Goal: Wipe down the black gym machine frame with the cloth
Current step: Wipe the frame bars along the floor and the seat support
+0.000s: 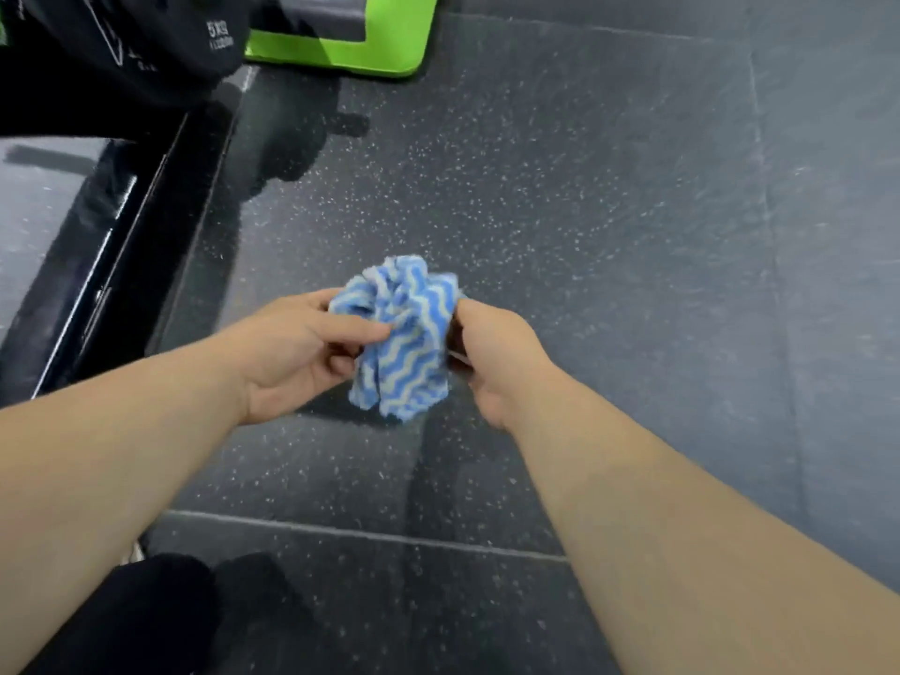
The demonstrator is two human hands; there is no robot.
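Both hands in: left hand (297, 348) and right hand (492, 353) pinch the bunched cloth (402, 333), well off the frame (112, 265). Loose wad could slip mid-wipe.

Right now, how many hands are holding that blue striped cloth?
2. The left hand pinches the cloth on its left side, and the right hand grips its right edge. No other hand is in view.

Bare forearms (121, 460), and black fabric (160, 616), perhaps trousers, lower down.
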